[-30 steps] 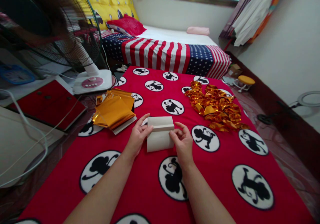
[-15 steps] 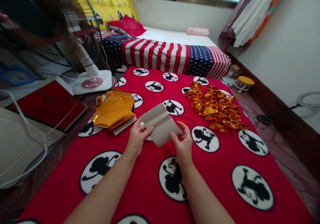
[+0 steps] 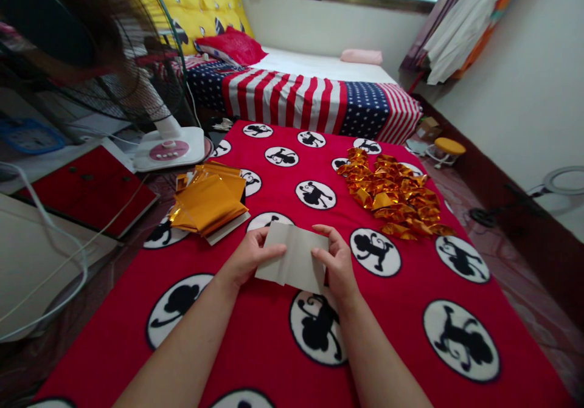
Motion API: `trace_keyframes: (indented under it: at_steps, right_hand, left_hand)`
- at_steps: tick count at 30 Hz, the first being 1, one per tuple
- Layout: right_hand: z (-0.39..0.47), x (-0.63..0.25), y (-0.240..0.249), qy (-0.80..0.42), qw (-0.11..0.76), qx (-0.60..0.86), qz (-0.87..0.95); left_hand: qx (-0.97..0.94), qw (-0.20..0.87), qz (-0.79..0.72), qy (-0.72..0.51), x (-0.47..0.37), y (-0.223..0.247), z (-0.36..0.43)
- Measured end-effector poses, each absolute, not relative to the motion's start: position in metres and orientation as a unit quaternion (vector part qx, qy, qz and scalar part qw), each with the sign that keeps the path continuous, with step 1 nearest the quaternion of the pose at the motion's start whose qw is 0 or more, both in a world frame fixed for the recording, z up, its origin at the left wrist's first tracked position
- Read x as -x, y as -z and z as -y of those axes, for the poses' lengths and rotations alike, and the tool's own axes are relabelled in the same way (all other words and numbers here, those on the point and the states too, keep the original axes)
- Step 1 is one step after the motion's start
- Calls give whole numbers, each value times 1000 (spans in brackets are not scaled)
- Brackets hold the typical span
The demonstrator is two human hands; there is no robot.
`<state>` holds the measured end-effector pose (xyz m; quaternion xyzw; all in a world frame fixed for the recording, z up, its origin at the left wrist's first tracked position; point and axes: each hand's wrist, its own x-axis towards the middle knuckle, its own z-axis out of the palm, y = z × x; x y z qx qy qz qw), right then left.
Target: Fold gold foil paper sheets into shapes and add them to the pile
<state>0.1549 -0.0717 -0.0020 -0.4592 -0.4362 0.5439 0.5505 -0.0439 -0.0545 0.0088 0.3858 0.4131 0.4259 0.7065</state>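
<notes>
A sheet of paper, its pale grey side up, is held just above the red cloth between my two hands. My left hand pinches its left edge, thumb on top. At the right edge my right hand grips it the same way, with the fingers partly hidden beneath. A crease runs across the sheet left of its middle. To the left lies a loose stack of gold foil sheets. On the right is a heap of folded gold foil pieces.
The red cloth with monkey figures covers the surface. A fan stands at the left, its blades blurred. Behind is a bed with a flag-patterned cover. A yellow-topped stool stands on the floor at right.
Both hands have turned the sheet from a diagonal position to nearly square-on and drawn it a little closer. The foil stack and the heap have stayed put.
</notes>
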Motion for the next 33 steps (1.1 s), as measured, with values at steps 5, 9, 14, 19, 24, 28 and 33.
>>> trace_keyframes:
  at_steps: [5,9,14,19,24,28,33]
  right_hand:
    - [69,-151,3,-560,597,434,377]
    - [68,-144,6,-576,600,397,388]
    - [70,-136,7,-572,590,410,395]
    - [71,-139,8,-565,587,421,398]
    - [72,-139,5,-586,578,411,393]
    - [70,-138,5,-574,603,412,371]
    - [68,-139,5,-570,609,417,360]
  left_hand:
    - [-367,682,-427,-468,39,0,54]
    - [-327,638,-444,-538,32,5,52]
    - [-350,619,-447,-542,30,7,51]
    - [-353,616,-429,-558,30,5,50]
    - [-368,623,-425,-544,31,4,49]
    - [-367,609,-432,-555,29,6,49]
    - [-369,603,-429,-562,28,7,50]
